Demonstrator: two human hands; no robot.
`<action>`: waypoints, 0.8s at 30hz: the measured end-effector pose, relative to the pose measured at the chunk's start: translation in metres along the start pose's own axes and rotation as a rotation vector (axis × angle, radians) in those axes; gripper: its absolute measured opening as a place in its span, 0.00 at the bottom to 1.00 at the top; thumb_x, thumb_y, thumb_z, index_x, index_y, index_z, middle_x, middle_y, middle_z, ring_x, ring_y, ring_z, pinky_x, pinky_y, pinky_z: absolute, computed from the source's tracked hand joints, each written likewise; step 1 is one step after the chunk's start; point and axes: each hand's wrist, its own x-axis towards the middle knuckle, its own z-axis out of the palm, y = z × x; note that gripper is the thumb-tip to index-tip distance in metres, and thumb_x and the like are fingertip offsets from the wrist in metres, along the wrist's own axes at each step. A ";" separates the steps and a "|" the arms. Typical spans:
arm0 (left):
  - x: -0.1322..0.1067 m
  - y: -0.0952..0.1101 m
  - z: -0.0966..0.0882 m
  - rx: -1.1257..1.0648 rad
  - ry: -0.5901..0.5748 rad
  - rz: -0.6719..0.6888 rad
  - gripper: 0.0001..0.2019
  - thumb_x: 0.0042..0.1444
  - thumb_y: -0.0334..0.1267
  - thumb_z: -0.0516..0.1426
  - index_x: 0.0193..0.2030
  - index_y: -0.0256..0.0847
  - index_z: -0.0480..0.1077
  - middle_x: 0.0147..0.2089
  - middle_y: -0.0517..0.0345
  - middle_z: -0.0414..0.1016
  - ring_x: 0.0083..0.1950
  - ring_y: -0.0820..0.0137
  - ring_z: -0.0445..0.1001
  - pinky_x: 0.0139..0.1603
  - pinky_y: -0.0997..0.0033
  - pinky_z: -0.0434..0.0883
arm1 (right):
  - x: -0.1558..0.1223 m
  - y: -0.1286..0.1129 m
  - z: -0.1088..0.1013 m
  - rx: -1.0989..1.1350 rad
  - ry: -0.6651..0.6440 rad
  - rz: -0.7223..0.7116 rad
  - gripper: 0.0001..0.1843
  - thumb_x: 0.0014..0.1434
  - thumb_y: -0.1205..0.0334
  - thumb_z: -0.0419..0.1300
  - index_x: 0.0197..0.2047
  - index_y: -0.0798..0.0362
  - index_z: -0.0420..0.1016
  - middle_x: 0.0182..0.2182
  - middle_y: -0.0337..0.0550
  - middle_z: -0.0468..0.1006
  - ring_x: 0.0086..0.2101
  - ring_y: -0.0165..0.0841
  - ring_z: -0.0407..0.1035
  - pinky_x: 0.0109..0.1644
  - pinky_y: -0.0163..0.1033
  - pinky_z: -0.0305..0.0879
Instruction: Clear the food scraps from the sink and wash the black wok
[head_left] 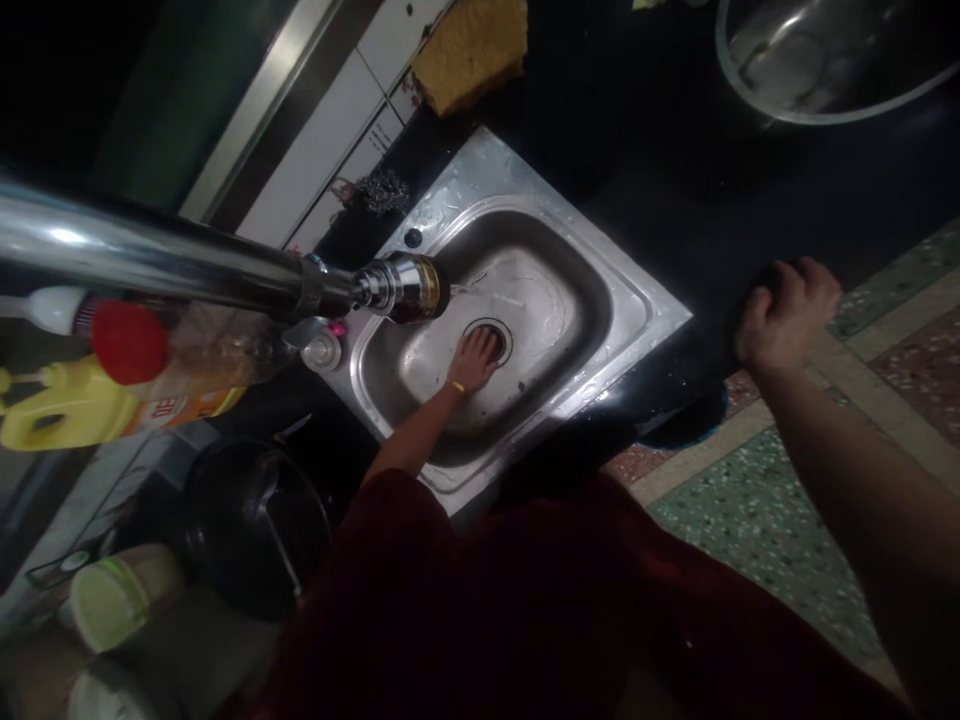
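Observation:
My left hand (474, 360) reaches down into the steel sink (630, 300) and rests on the drain hole (496, 332) at the basin's bottom. Its fingers lie bunched over the drain; whether they hold anything is hidden. A thin yellow band circles that wrist. My right hand (784, 312) grips the front edge of the black counter (675, 190), fingers curled over it. The chrome tap (225, 268) juts across from the left, its nozzle hanging over the basin's left side.
A yellow sponge (471, 48) and a steel scrubber (384, 190) lie behind the sink. A big steel bowl (825, 60) sits at top right. Bottles with a red cap (129, 342), a black pot (255, 520) and cups crowd the left. Terrazzo floor lies on the right.

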 end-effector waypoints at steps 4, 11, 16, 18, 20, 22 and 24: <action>-0.015 0.012 0.010 0.002 -0.170 0.322 0.25 0.61 0.40 0.52 0.66 0.45 0.65 0.72 0.47 0.56 0.75 0.56 0.47 0.72 0.44 0.41 | 0.000 -0.001 -0.001 -0.015 0.019 -0.004 0.26 0.63 0.56 0.49 0.59 0.59 0.67 0.58 0.60 0.65 0.58 0.47 0.58 0.61 0.54 0.53; -0.007 0.014 0.006 0.177 -0.128 0.245 0.27 0.65 0.43 0.48 0.70 0.40 0.57 0.73 0.44 0.53 0.75 0.55 0.47 0.71 0.44 0.45 | -0.001 0.003 0.000 -0.006 0.022 -0.039 0.25 0.64 0.57 0.48 0.60 0.58 0.66 0.58 0.60 0.65 0.59 0.45 0.57 0.61 0.54 0.54; -0.008 0.007 -0.012 0.210 0.009 -0.041 0.27 0.65 0.41 0.47 0.69 0.34 0.58 0.72 0.40 0.54 0.74 0.53 0.46 0.71 0.42 0.44 | -0.001 0.004 0.001 -0.008 0.015 -0.025 0.26 0.64 0.57 0.48 0.60 0.59 0.66 0.58 0.60 0.65 0.59 0.45 0.57 0.62 0.54 0.53; -0.013 0.008 -0.014 0.186 -0.029 -0.012 0.24 0.63 0.37 0.47 0.65 0.35 0.64 0.66 0.41 0.65 0.72 0.55 0.53 0.71 0.43 0.44 | -0.001 0.003 0.001 -0.017 0.009 -0.017 0.26 0.64 0.57 0.48 0.60 0.60 0.67 0.58 0.60 0.65 0.60 0.44 0.56 0.62 0.52 0.53; -0.012 0.011 -0.014 0.176 -0.064 -0.008 0.23 0.59 0.34 0.49 0.61 0.34 0.69 0.60 0.41 0.72 0.69 0.55 0.58 0.71 0.44 0.45 | 0.000 0.002 0.002 -0.033 -0.008 0.001 0.26 0.63 0.57 0.48 0.60 0.61 0.67 0.58 0.61 0.65 0.59 0.43 0.56 0.62 0.52 0.52; -0.004 0.015 -0.014 0.189 -0.092 -0.041 0.22 0.55 0.32 0.52 0.55 0.32 0.73 0.54 0.39 0.76 0.66 0.53 0.62 0.70 0.42 0.47 | 0.001 0.000 0.002 -0.055 -0.035 0.037 0.26 0.63 0.58 0.49 0.60 0.61 0.67 0.59 0.61 0.64 0.59 0.43 0.55 0.62 0.51 0.51; 0.006 0.019 -0.015 0.214 -0.130 -0.075 0.20 0.51 0.30 0.53 0.50 0.32 0.76 0.49 0.39 0.78 0.64 0.52 0.63 0.69 0.40 0.47 | 0.003 -0.004 0.001 -0.076 -0.058 0.080 0.25 0.62 0.59 0.49 0.60 0.60 0.67 0.59 0.61 0.64 0.59 0.43 0.55 0.62 0.51 0.51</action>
